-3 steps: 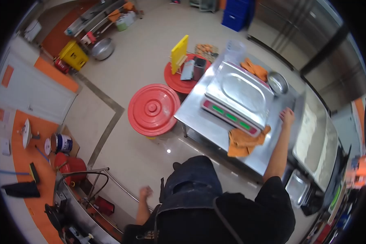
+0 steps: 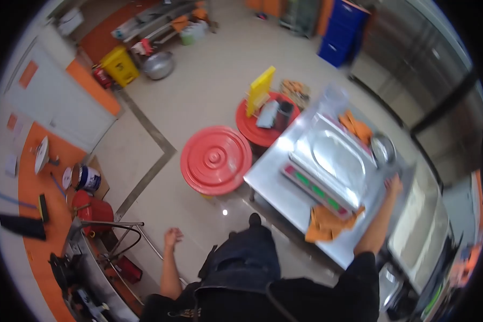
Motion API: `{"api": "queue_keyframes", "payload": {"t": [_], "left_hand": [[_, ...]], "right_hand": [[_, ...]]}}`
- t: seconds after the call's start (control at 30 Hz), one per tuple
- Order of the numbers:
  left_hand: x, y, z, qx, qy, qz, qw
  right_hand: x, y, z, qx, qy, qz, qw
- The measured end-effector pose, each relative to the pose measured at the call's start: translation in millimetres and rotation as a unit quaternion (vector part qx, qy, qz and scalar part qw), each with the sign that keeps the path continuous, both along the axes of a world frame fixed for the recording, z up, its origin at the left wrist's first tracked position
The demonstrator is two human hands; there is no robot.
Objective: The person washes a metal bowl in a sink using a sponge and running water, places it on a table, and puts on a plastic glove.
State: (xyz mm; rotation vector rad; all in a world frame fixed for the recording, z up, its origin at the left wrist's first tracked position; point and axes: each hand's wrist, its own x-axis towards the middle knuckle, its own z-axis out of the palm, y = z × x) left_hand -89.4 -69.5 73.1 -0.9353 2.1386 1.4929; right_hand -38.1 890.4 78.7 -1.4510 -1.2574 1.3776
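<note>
My left hand (image 2: 173, 236) is raised over the floor at the lower left, its fingers apart and holding nothing. Over the right part of the steel table (image 2: 263, 174), my right hand (image 2: 394, 184) is near the metal bowl (image 2: 382, 148); its fingers are blurred, and whether they hold anything is unclear. Left of that hand, a scale (image 2: 316, 189) with green displays carries a metal tray (image 2: 333, 153). One orange cloth (image 2: 327, 224) lies at the scale's front edge, another (image 2: 355, 127) behind it.
A lidded red bin (image 2: 216, 160) stands left of the table. Behind it, another red lid (image 2: 247, 126) holds a yellow board (image 2: 260, 91) and dark containers. A long trough of white powder (image 2: 416, 220) is at the right. Metal rails (image 2: 150, 241) are at lower left.
The view has shifted, so the table and bins appear lower and farther right. My left hand has risen, and its fingers look more spread. A shoe now shows below me.
</note>
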Motion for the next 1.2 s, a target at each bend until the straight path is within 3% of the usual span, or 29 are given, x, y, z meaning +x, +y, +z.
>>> {"api": "queue_keyframes", "payload": {"t": [0.1,0.2,0.23,0.3,0.33,0.43,0.57,0.67,0.77,0.83,0.87,0.93,0.97,1.0,1.03,1.07,1.17,1.2], "left_hand": [[-82.0,62.0,25.1,0.002,0.154,-0.048,0.987],[-87.3,35.0,42.0,-0.028,0.141,-0.043,0.989],[-79.8,18.9,26.0,-0.011,0.126,0.009,0.992],[-48.2,-22.0,-35.9,-0.033,0.044,0.032,0.998],[-25.2,-24.1,-48.7,-0.001,-0.029,0.081,0.996],[18.4,-40.7,-67.7,0.011,-0.200,0.135,0.970],[1.9,-78.1,-82.0,0.023,-0.290,0.185,0.939],[-43.7,-137.9,-106.2,0.022,-0.300,0.199,0.933],[-132.7,-209.9,-141.8,-0.007,-0.281,0.166,0.945],[-227.0,-249.6,-163.3,-0.058,-0.224,0.088,0.969],[-278.2,-260.1,-175.2,-0.102,-0.171,0.021,0.980],[-395.4,-244.0,-170.0,-0.156,-0.034,-0.110,0.981],[-453.1,-230.5,-158.0,-0.173,0.036,-0.164,0.971],[-497.4,-205.9,-123.9,-0.020,0.097,-0.151,0.984],[-535.5,-180.4,-97.9,0.137,0.102,-0.095,0.981],[-565.5,-156.8,-53.6,0.203,0.074,-0.121,0.969],[-622.5,-123.1,0.7,0.372,0.023,-0.214,0.903],[-638.7,-119.6,9.5,0.405,-0.010,-0.232,0.884]], "right_hand": [[-47.1,95.1,20.6,-0.111,-0.013,-0.060,0.992],[-46.4,128.7,-24.9,-0.124,0.001,0.162,0.979],[-54.6,122.1,-27.0,-0.100,-0.050,0.156,0.981],[-76.5,96.6,5.8,-0.077,-0.003,0.028,0.997],[-80.9,105.3,5.1,-0.057,0.082,-0.015,0.995],[-79.5,105.5,24.0,-0.018,0.066,-0.033,0.997],[-78.9,107.6,70.5,0.112,-0.022,-0.089,0.989],[-132.3,-3.1,162.1,0.203,-0.025,-0.078,0.976],[-205.7,-122.3,209.4,0.350,-0.012,-0.132,0.927],[-261.6,-217.2,230.8,0.351,-0.042,-0.109,0.929],[-281.2,-227.3,218.7,0.334,-0.023,-0.043,0.941],[-350.6,-345.1,218.8,0.314,-0.078,0.034,0.946],[-373.7,-348.3,171.7,0.274,-0.017,0.111,0.955],[-419.5,-485.6,208.7,0.185,0.047,0.152,0.970],[-442.9,-526.6,182.7,0.189,-0.012,0.255,0.948],[-466.8,-590.4,173.3,0.115,-0.081,0.296,0.945],[-524.4,-745.8,115.8,0.126,-0.068,0.476,0.868],[-541.4,-782.2,81.6,0.017,-0.023,0.477,0.878]]}}
